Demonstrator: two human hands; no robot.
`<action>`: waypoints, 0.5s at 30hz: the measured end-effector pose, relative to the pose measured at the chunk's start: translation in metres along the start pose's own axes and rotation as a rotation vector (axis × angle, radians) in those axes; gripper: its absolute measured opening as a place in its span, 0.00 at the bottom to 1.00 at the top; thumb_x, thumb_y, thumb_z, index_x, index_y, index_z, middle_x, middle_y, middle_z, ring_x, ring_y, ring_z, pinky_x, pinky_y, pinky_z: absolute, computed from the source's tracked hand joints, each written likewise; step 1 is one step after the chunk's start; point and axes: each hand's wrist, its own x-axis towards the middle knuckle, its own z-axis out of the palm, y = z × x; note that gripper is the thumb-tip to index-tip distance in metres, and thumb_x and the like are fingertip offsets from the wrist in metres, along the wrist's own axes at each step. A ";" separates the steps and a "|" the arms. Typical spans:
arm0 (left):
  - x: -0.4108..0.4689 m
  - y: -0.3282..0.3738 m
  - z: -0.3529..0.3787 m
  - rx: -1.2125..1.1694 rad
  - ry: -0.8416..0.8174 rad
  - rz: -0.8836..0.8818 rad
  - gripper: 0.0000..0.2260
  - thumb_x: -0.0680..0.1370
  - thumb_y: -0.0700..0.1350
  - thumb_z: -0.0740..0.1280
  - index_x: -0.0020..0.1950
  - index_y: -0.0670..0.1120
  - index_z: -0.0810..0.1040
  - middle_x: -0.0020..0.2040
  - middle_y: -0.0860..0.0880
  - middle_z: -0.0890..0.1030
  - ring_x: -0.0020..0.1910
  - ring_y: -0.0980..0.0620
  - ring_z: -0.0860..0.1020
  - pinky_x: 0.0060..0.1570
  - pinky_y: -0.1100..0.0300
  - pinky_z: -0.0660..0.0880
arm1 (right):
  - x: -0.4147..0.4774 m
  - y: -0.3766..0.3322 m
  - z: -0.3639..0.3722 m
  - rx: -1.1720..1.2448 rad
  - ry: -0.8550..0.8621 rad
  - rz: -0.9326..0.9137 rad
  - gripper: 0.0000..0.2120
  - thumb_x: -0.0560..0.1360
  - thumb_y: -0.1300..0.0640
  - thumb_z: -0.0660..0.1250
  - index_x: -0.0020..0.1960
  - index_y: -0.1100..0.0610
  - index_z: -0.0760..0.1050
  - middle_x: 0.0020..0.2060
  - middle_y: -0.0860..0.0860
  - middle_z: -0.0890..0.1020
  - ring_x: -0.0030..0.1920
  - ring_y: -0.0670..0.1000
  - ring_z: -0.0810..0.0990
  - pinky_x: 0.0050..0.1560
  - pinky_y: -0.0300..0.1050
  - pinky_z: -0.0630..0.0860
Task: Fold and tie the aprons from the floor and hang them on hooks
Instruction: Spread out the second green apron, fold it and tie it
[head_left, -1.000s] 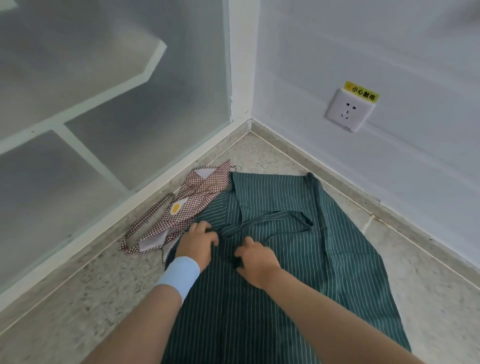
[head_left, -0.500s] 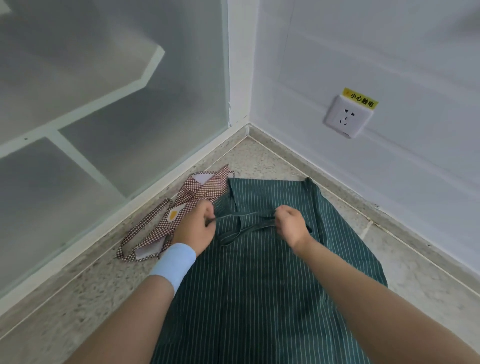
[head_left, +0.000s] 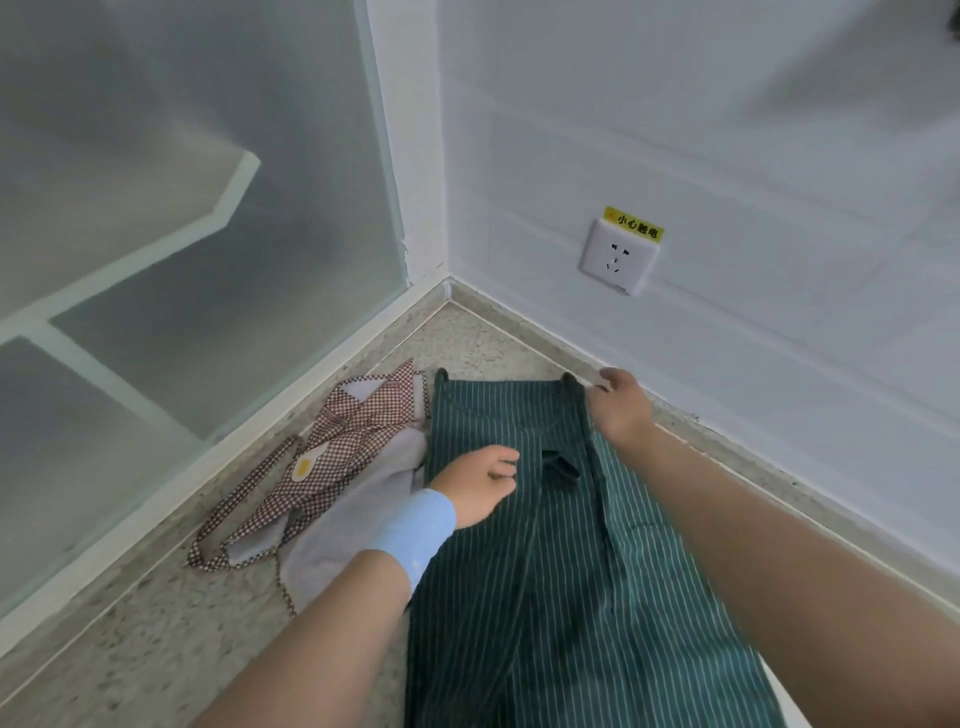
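Fingers (head_left: 607, 376) of the right hand (head_left: 621, 408) pinch the far corner of the green apron (head_left: 571, 597), laid lengthwise toward the person; left hand (head_left: 475, 486) rests slack-fingered mid-cloth.

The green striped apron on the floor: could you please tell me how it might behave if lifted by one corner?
Probably floppy: the green striped apron lies in soft folds. Likely light: the cloth looks thin where the right hand grips its top corner. Its loose strap may dangle.

Left hand (head_left: 480, 486) low, fingers loosely spread — right hand (head_left: 621, 408) stretched forward, fingers curled, blurred
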 end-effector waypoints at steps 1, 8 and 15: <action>-0.003 -0.009 0.005 0.018 0.060 -0.006 0.19 0.82 0.45 0.60 0.73 0.53 0.69 0.67 0.55 0.76 0.61 0.57 0.76 0.61 0.60 0.73 | -0.004 0.010 -0.001 -0.071 -0.048 -0.007 0.27 0.78 0.59 0.63 0.76 0.55 0.60 0.56 0.60 0.79 0.35 0.51 0.77 0.31 0.42 0.72; -0.048 -0.077 0.034 0.092 0.421 -0.080 0.13 0.80 0.39 0.63 0.58 0.56 0.77 0.56 0.56 0.76 0.55 0.56 0.76 0.57 0.60 0.75 | -0.089 0.084 0.043 -0.484 -0.216 0.077 0.10 0.80 0.52 0.61 0.56 0.56 0.74 0.48 0.53 0.79 0.33 0.48 0.76 0.34 0.41 0.73; -0.098 -0.104 0.074 0.169 0.367 -0.111 0.14 0.81 0.41 0.63 0.64 0.54 0.74 0.61 0.55 0.72 0.57 0.55 0.73 0.61 0.59 0.72 | -0.172 0.142 0.093 -0.610 -0.477 0.212 0.15 0.75 0.45 0.68 0.46 0.57 0.80 0.38 0.51 0.84 0.34 0.50 0.80 0.39 0.46 0.82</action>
